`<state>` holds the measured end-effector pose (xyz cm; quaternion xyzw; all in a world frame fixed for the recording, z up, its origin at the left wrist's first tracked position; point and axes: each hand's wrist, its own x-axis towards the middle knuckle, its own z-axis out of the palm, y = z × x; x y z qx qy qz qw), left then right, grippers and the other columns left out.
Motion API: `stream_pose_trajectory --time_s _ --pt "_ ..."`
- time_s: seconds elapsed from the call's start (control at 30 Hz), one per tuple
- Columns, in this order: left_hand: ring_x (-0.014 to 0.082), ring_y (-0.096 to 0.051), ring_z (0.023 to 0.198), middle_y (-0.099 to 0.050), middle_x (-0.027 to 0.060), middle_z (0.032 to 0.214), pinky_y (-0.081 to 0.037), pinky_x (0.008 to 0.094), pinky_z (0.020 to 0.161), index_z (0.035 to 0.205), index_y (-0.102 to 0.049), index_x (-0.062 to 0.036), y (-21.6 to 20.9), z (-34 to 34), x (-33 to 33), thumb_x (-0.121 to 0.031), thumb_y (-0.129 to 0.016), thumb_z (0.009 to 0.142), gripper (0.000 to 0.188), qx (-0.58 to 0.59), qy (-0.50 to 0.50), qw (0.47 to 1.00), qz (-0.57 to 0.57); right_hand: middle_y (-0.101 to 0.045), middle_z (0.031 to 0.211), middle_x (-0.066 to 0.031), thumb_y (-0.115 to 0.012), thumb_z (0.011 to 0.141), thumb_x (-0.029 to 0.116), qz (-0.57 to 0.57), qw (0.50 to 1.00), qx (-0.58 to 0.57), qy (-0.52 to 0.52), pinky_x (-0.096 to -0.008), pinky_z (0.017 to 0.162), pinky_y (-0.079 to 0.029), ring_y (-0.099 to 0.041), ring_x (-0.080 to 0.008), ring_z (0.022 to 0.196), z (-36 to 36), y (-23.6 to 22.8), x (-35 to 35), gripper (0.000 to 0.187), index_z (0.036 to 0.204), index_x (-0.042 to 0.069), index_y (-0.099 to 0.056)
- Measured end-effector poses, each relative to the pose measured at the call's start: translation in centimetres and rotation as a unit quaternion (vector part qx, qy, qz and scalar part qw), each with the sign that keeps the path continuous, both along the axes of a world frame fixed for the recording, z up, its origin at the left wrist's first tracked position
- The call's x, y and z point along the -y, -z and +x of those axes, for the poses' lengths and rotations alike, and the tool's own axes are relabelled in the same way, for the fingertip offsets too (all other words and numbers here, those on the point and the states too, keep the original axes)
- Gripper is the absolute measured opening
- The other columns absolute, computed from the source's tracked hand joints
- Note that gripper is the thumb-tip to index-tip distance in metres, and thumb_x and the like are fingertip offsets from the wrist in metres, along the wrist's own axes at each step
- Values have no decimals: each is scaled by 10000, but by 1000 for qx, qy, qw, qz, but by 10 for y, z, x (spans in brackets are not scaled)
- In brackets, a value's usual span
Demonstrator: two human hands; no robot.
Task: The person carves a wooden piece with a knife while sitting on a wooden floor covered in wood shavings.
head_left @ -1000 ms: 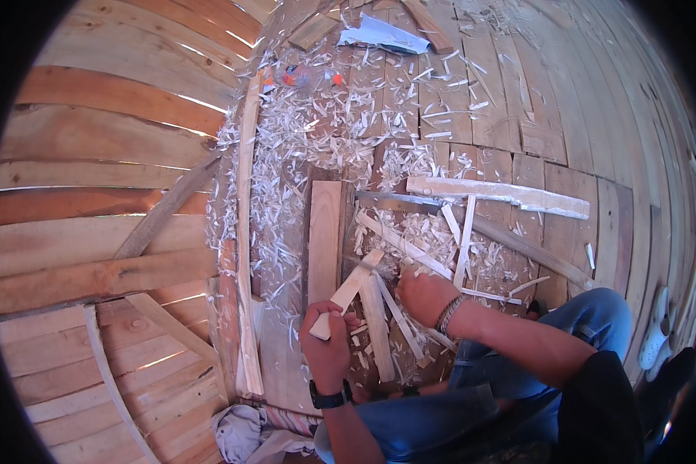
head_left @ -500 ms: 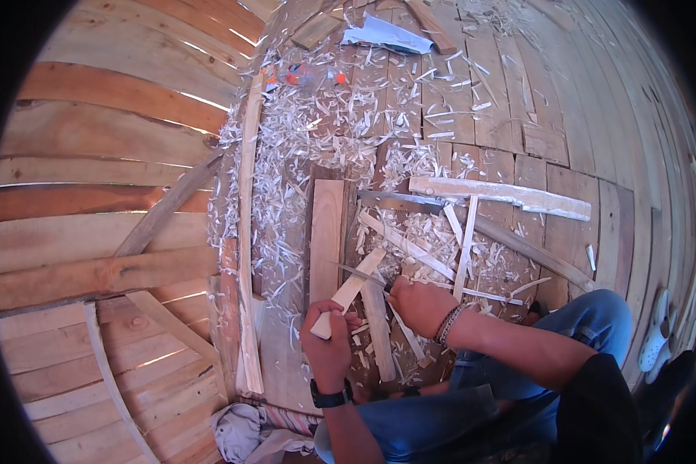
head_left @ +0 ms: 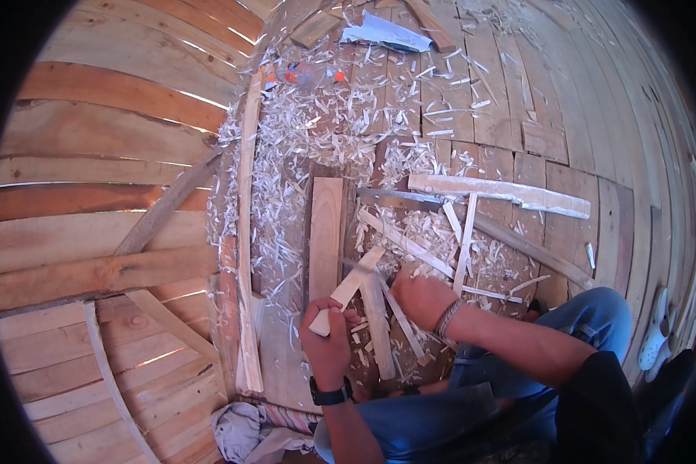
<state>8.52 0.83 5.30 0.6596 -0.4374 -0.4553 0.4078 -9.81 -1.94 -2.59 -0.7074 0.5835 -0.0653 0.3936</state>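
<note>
Wooden slat [head_left: 351, 286] clasped in the left hand [head_left: 329, 336], blurred knife [head_left: 377, 274] across it.
Right of the slat, the right hand [head_left: 423, 300] grips the knife; pale shavings [head_left: 286, 139] lie beyond the slat.

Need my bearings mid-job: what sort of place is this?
Probably a makeshift woodworking spot in a wooden room: wood shavings litter the board floor, a plank wall stands at left, and the left hand holds a wood strip.

Black wristwatch [head_left: 330, 396] — grey bracelet [head_left: 448, 317] — black sleeve [head_left: 600, 402], blue jeans [head_left: 599, 319].
</note>
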Motion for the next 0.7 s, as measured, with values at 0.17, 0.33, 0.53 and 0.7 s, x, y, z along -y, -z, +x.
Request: stream_pose_trajectory --time_s 0.17,0.33,0.53,0.7 --pt "170 -645 632 -644 130 756 -527 275 594 935 -523 4 -1 -1 0 -76 -465 935 99 13 4 1000 -6 -652 712 -196 -452 943 260 0 999 0 -49 -440 587 -548 -672 -353 687 5 -17 -2 275 937 -8 -511" --pt "169 -645 637 -642 130 754 -530 276 596 941 -527 11 0 -1 2 -77 -463 937 109 11 3 1000 -3 -656 743 -218 -451 941 235 35 999 -26 -7 -460 609 -543 -670 -375 705 -1 -6 3 259 935 -18 -510" --pt "170 -645 637 -643 134 753 -527 274 592 937 -530 16 -1 -2 2 -84 -467 938 119 6 4 1000 0 -638 672 -219 -463 943 299 2 1000 -20 3 -466 557 -525 -652 -381 639 -9 3 13 332 953 -32 -487" --pt "171 -644 634 -644 135 751 -526 274 589 939 -531 18 -1 0 0 -83 -465 937 120 7 3 1000 -4 -636 671 -220 -458 944 295 -7 999 9 -33 -464 568 -527 -651 -386 645 4 -10 0 318 946 -23 -475"
